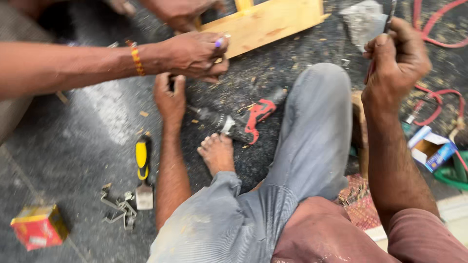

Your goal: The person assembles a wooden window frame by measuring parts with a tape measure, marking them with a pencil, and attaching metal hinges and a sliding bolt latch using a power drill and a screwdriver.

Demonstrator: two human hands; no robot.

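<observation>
two hands (282, 78) are at work: the right hand (397, 61), raised on a bent arm, is fisted around a thin metal tool (389, 19). the left hand (169, 95) reaches down to the dusty floor (73, 146), fingers curled on something small and dark. a co-worker's hand (195, 53) hovers just above it, beside a red-and-black drill (243, 119).

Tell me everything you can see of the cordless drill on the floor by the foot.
The cordless drill lies on its side on the dark, sawdust-strewn floor, just ahead of the bare foot and beside the grey-trousered knee. Its body looks like black plastic with red trim at the handle; a metal-looking chuck points left toward the left hand. Motion blur hides finer detail. No hand holds it; whether the foot touches it is unclear.
</observation>
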